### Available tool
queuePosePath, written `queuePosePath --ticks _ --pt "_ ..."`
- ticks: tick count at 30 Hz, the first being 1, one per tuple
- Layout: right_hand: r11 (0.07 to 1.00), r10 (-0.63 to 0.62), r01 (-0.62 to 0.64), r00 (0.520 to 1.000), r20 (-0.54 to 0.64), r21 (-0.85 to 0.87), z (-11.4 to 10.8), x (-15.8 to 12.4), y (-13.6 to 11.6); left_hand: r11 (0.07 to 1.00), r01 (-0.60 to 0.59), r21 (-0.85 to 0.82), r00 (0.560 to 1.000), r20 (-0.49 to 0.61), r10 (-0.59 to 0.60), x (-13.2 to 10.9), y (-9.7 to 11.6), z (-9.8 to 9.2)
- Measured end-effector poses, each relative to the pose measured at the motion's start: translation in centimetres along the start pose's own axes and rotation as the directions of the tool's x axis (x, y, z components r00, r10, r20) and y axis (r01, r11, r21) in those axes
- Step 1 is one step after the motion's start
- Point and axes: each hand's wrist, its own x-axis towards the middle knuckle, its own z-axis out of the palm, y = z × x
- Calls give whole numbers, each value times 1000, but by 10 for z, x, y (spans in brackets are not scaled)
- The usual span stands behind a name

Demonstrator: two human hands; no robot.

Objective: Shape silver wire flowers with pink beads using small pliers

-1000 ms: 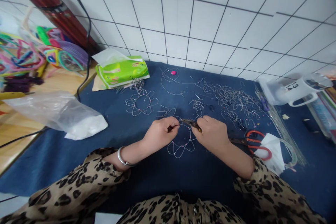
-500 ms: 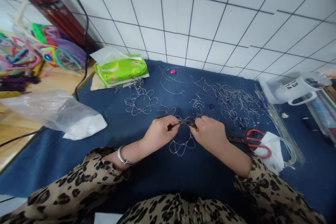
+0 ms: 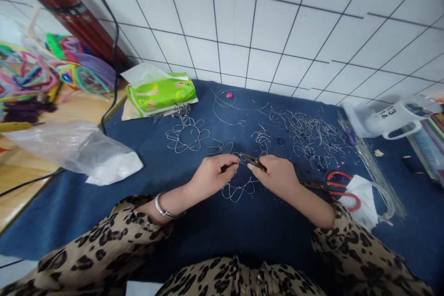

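Observation:
My left hand (image 3: 217, 172) pinches a looped wire flower (image 3: 238, 190) whose petals hang below my fingers, with small beads along its inner ring. In my right hand (image 3: 279, 175) is a pair of pliers (image 3: 252, 160), dark-jawed and pointing left toward my left fingertips. The jaws' tip is close to the wire; whether it touches cannot be made out. A second wire flower (image 3: 188, 135) lies flat on the blue cloth beyond my left hand. Short bent wires (image 3: 261, 136) lie just past the pliers.
Tangled wire (image 3: 308, 132) spreads at the back right, near red-handled scissors (image 3: 343, 190) and a white jug (image 3: 398, 118). A green tissue pack (image 3: 161, 95) and a plastic bag (image 3: 79, 148) lie left. A pink object (image 3: 229, 95) sits near the tiled wall.
The pliers have drawn slightly away from my left fingertips and tilted, their tip now pointing up and left. The held wire flower has shifted a little to the left.

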Motion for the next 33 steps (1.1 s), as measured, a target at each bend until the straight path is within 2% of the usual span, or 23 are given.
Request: queuePosePath --ticks 9,14,17,21,24,28,33 --pt "947 32 -68 992 119 313 3 3 1 996 11 -90 1000 1 -11 1 2 -2" --pt "925 39 -90 989 144 369 4 2 1 990 54 -131 998 29 -51 1 3 -2" --pt "949 34 -65 994 105 307 3 1 0 989 62 -134 998 26 -59 1 3 -2" --pt "986 10 -8 1000 -11 167 0 0 -1 990 67 -128 998 17 -65 1 3 -2" --pt "996 -52 58 996 -76 74 -1 -2 2 992 59 -115 998 3 -59 2 1 -3" --pt "987 -143 131 978 -152 -90 -2 -3 6 992 58 -110 998 -2 -58 2 0 -4" --pt "955 -210 165 963 -167 -247 -9 -4 6 988 65 -137 998 7 -65 3 -2 -4"
